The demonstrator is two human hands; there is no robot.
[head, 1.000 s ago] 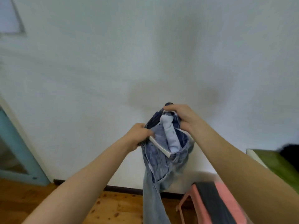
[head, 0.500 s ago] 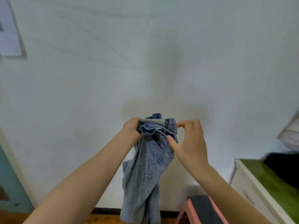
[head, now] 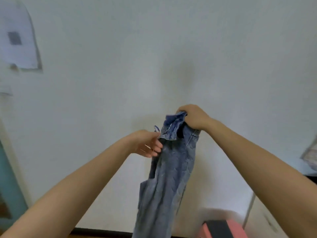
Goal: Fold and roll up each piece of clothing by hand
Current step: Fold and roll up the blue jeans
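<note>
A pair of blue denim jeans (head: 169, 177) hangs in the air in front of a white wall, legs trailing down out of view at the bottom. My right hand (head: 193, 118) grips the bunched waistband at the top. My left hand (head: 148, 145) is lower and to the left, its fingers curled at the edge of the waistband; a small belt loop sticks up just above it. How firmly the left fingers hold the cloth is hard to see.
A pink stool (head: 223, 229) with a dark cloth on it stands at the bottom right. A white cabinet edge (head: 249, 208) is on the right. A paper sheet (head: 18, 42) hangs on the wall upper left, and a teal door frame (head: 8, 184) is at the left.
My right hand has closed on the waistband and lifted it up to the right. My left hand has slid down to the left edge. The jeans hang longer and straighter.
</note>
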